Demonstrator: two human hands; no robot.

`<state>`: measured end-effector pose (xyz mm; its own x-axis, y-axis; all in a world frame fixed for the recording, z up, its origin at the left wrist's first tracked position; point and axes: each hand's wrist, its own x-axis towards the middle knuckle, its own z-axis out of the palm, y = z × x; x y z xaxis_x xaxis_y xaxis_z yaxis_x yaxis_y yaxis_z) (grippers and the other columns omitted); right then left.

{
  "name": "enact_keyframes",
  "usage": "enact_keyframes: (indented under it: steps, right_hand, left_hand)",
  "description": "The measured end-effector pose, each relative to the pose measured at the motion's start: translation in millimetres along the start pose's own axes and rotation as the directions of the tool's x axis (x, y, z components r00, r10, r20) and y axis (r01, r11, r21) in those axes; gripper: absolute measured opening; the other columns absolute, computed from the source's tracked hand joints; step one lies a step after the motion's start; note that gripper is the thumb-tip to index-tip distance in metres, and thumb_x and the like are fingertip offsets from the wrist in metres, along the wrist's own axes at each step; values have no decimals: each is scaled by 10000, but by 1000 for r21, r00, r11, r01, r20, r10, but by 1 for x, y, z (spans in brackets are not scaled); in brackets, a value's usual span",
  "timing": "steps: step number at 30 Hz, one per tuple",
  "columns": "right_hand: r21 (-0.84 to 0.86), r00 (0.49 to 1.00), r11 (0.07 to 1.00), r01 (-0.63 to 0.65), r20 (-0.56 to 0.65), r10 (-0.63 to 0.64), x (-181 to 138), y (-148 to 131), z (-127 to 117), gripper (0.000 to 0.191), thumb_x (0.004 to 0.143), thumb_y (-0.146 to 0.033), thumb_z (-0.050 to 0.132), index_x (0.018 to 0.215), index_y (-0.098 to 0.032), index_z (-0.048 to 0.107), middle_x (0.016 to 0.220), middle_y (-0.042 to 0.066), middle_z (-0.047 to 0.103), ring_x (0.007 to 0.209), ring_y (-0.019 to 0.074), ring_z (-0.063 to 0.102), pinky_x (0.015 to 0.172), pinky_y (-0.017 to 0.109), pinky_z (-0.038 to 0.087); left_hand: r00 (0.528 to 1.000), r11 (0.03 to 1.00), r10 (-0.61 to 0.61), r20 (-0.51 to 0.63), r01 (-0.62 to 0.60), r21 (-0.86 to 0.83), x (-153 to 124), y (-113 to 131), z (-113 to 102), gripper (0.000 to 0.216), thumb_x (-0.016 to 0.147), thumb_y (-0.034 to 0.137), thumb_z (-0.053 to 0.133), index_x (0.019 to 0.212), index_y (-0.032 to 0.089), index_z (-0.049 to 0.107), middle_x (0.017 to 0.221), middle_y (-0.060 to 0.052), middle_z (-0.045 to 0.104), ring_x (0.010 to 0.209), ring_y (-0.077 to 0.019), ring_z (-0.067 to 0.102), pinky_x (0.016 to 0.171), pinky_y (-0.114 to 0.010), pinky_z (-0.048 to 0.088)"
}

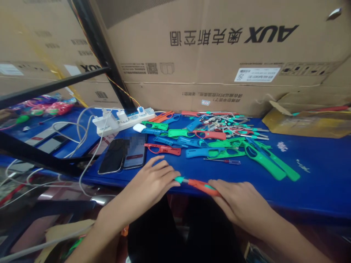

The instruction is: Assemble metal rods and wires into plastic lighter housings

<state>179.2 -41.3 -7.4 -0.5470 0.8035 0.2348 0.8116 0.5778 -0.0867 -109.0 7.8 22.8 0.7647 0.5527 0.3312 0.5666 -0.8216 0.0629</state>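
An orange stick lighter [201,185] with a short metal neck and a teal tip lies crosswise in front of me, over the table's front edge. My right hand [238,199] is closed around its handle end and hides part of it. At the other end, the fingers of my left hand [156,179] pinch the teal tip. Just beyond my hands lie several loose lighter casings [203,152] in green, blue and red. A small screwdriver [223,161] with a clear purplish handle rests near them. Behind is a heap of metal lighter rods with wires [236,128].
Two phones [112,156] lie left of the casings, beside a white power strip [124,122] with plugs and cables. A black metal frame [49,159] stands at the left. Large cardboard boxes [192,73] form the back, and a small open carton [309,122] sits at the right.
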Motion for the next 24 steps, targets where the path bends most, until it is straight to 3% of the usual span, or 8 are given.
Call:
enact_keyframes:
  steps: [5,10,14,17,24]
  right_hand:
    - [116,995,991,-67,82,58,-1,-5,-2,134,1042,-323,487,1072,-281,610,881,-55,754,672,210,732,564,316,377]
    - [93,997,993,-72,-8,73,2,-13,-1,221,1072,-333,421,1133,-260,621,915,-29,780,699,208,754,561,309,368]
    - [-6,993,998,-63,-100,62,5,-15,2,440,1077,-525,370,871,-233,626,661,-30,717,486,191,673,475,316,277]
    - [-57,992,997,-43,-125,36,6,-15,0,531,1074,-571,320,783,-225,598,593,-22,685,440,180,646,454,317,251]
    - [-52,991,999,-4,-134,-3,6,-13,-9,534,1090,-543,270,919,-213,654,696,-11,743,525,172,702,463,304,313]
  left_hand:
    - [999,996,-34,-20,32,-80,2,19,4,162,1060,187,482,1114,183,634,1013,-35,726,969,-206,662,1035,-427,452]
    - [999,999,-42,-26,42,15,1,24,5,274,1052,317,534,1277,178,609,1104,-59,739,1030,-254,661,978,-444,463]
    - [1000,995,14,-9,-13,96,0,24,10,231,1053,228,527,1243,175,646,1052,-46,740,988,-237,664,929,-410,460]
    - [998,989,63,-8,-61,133,2,29,14,226,1039,195,543,1235,133,637,1024,-60,724,977,-246,646,890,-401,459]
    - [991,976,121,-61,-108,190,14,38,5,261,1035,78,415,1160,73,644,942,-90,687,902,-258,608,807,-391,457]
